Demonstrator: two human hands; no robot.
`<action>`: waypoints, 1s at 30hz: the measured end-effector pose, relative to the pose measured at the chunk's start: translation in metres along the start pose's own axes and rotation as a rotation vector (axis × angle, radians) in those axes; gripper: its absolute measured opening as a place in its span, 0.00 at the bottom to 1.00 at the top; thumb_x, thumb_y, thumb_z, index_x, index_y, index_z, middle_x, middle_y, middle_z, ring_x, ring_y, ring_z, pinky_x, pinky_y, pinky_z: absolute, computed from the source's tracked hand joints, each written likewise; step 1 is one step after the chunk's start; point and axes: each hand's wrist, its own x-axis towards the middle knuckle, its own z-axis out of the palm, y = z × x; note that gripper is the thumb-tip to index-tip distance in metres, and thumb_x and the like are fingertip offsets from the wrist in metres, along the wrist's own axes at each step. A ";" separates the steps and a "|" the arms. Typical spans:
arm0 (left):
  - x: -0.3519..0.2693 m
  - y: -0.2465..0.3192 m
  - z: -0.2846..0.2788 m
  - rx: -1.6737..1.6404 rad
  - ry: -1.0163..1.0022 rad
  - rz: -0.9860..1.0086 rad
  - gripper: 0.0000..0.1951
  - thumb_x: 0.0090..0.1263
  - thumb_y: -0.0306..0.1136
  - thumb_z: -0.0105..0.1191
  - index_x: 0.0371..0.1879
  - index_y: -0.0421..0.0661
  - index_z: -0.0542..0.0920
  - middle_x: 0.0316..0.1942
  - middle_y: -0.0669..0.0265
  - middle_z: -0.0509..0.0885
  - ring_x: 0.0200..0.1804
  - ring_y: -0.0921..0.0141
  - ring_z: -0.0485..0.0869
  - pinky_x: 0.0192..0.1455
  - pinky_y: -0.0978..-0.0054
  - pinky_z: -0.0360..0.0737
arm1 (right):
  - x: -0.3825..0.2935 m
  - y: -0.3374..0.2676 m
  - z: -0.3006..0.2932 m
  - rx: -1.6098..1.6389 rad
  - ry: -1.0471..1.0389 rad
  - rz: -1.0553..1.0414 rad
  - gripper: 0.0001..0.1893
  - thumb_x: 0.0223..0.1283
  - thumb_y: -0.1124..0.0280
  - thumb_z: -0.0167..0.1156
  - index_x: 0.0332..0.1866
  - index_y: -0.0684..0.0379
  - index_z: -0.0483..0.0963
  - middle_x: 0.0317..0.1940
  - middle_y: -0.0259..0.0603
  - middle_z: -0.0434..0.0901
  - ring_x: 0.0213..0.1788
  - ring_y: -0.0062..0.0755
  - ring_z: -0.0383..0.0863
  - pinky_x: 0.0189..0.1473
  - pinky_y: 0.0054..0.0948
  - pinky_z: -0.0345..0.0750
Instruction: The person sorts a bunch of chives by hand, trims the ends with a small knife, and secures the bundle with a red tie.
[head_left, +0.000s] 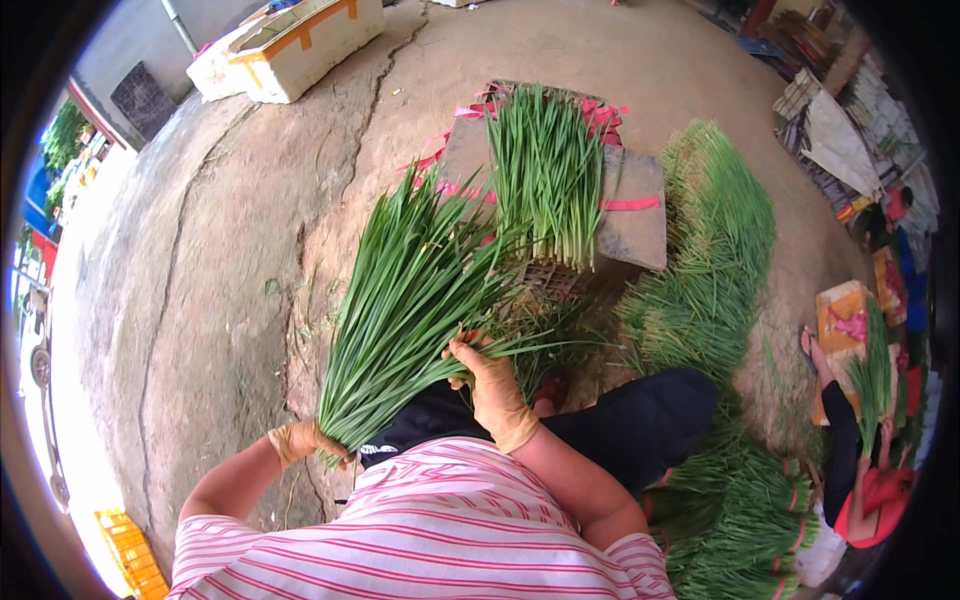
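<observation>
A large loose bundle of long green leafy stalks (405, 292), likely garlic chives, lies across my lap with its leaf tips fanned away from me. My gloved left hand (309, 441) grips the gathered stalk ends at my left hip. At the bundle's right side, my gloved right hand (491, 382) has its thumb and fingers closed on a few leaves that stick out to the right. In front of me, a second, neater bunch of chives (547, 172) rests on a flat board (636, 217), its pale cut ends towards me. Pink ribbon strips (630, 204) lie across that board.
A long heap of chives (705, 247) covers the ground on my right, with tied bundles (750, 517) nearer me. White foam boxes (315, 52) stand at the far left. A yellow crate (131, 551) is at lower left. Another person (874, 502) handles chives at the far right.
</observation>
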 end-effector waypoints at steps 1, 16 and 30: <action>0.000 -0.002 -0.002 0.005 -0.002 -0.005 0.22 0.50 0.26 0.67 0.46 0.41 0.76 0.28 0.60 0.82 0.28 0.68 0.81 0.30 0.70 0.79 | 0.000 -0.001 0.001 0.002 0.013 0.007 0.04 0.59 0.70 0.57 0.37 0.54 0.72 0.31 0.31 0.78 0.31 0.18 0.76 0.23 0.17 0.71; -0.007 0.005 0.004 0.030 0.057 0.017 0.23 0.49 0.25 0.67 0.46 0.42 0.76 0.28 0.61 0.81 0.29 0.68 0.81 0.29 0.70 0.79 | 0.009 0.011 -0.006 0.148 0.225 -0.098 0.06 0.58 0.71 0.60 0.39 0.58 0.75 0.21 0.27 0.73 0.21 0.15 0.68 0.23 0.17 0.65; -0.011 0.009 -0.008 0.110 0.033 -0.039 0.19 0.51 0.23 0.63 0.44 0.40 0.77 0.29 0.59 0.83 0.31 0.65 0.83 0.35 0.66 0.80 | 0.009 0.002 -0.004 0.086 0.199 -0.132 0.06 0.56 0.69 0.62 0.35 0.59 0.77 0.22 0.24 0.72 0.25 0.13 0.67 0.27 0.15 0.62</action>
